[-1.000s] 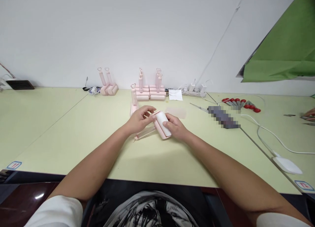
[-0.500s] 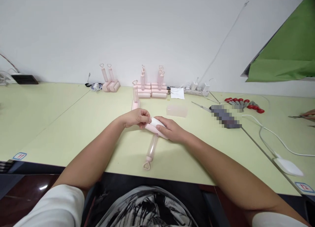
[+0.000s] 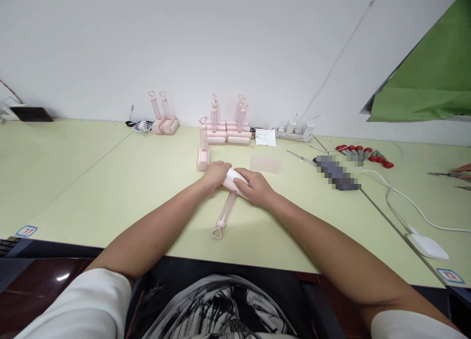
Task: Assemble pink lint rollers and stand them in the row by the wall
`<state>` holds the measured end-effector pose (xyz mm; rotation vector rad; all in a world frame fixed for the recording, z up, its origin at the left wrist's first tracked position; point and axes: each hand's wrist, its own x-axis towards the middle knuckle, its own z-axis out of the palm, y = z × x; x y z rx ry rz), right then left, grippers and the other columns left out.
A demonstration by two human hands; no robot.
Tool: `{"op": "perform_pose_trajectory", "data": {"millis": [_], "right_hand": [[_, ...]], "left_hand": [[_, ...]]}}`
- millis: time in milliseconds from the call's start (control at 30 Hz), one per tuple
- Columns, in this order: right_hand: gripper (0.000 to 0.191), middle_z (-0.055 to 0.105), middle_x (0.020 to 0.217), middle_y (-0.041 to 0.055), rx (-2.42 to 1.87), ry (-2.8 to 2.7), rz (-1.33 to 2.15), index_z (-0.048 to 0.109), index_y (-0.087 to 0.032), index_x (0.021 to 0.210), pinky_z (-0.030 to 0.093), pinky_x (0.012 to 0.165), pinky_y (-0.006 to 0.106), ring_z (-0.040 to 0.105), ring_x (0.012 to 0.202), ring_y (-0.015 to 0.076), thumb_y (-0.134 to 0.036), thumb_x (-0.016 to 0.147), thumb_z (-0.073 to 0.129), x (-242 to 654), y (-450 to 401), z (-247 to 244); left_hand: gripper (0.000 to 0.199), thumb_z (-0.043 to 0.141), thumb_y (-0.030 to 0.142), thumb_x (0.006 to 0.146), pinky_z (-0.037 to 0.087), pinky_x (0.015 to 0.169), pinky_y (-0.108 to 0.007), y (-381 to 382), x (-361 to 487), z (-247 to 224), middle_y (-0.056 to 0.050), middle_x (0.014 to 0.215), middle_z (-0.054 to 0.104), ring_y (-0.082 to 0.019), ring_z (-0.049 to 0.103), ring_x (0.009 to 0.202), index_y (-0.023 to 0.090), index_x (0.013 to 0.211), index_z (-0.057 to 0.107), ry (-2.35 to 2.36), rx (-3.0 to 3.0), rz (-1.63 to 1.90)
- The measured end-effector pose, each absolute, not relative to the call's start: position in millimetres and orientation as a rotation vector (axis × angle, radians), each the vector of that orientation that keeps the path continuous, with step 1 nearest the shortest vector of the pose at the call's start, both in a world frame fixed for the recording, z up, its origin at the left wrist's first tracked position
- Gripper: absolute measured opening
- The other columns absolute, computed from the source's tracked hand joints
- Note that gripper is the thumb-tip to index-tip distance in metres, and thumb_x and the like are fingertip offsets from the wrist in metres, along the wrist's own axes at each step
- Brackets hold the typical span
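A pink lint roller (image 3: 230, 183) with a white roll is held crosswise over the table between my two hands. Its clear handle (image 3: 226, 209) points toward me and ends in a heart-shaped loop. My left hand (image 3: 215, 176) is closed around the roller's left end, hiding that end. Wrapped over the other end is my right hand (image 3: 255, 187), its thumb lying on the white roll. Just beyond my left hand, another pink lint roller (image 3: 203, 155) stands with its handle up. A translucent pink cover (image 3: 265, 163) lies beyond my right hand.
Several pink lint rollers (image 3: 239, 138) stand by the wall, with two more (image 3: 165, 125) farther left. On the right are a blurred dark object (image 3: 336, 173), red-handled tools (image 3: 382, 161), a white charger (image 3: 427, 246) and another person's hand (image 3: 463, 172). A power strip (image 3: 294, 137) lies behind.
My left hand has gone from pinching at the roller's left end to wrapping around it. The held roller has shifted slightly away from me; the view has moved a little.
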<state>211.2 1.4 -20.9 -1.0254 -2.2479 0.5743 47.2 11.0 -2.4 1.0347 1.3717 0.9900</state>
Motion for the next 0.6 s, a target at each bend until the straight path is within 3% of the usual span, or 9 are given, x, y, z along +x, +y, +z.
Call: {"op": "perform_pose_trajectory", "data": {"millis": [133,300,600], "right_hand": [[0.036,0.073,0.1,0.0082,-1.017,-2.23,0.556,0.065,-0.018,0.118,0.044,0.074,0.033,0.063,0.082,0.0233,-0.038,0.095,0.045,209,0,-20],[0.037,0.073,0.1,0.0084,-1.012,-2.207,0.556,0.064,-0.018,0.119,0.044,0.074,0.033,0.064,0.083,0.0235,-0.04,0.096,0.044,207,-1,-21],[0.036,0.072,0.097,0.0092,-1.083,-2.195,0.475,0.065,-0.018,0.116,0.043,0.071,0.033,0.062,0.081,0.0236,-0.038,0.096,0.042,199,-6,-23]], "left_hand": [[0.016,0.06,0.028,0.082,0.033,0.049,-0.025,11,47,3,0.003,0.061,0.047,-0.013,0.048,0.051,0.021,0.073,0.049,1.392,1.035,0.963],[0.02,0.066,0.028,0.079,0.03,0.047,-0.024,11,44,10,0.004,0.057,0.048,-0.013,0.048,0.047,0.021,0.071,0.049,1.418,1.041,0.929],[0.016,0.065,0.029,0.079,0.036,0.045,-0.023,16,42,10,0.004,0.058,0.053,-0.013,0.052,0.049,0.02,0.074,0.052,1.404,1.016,0.893]]}}
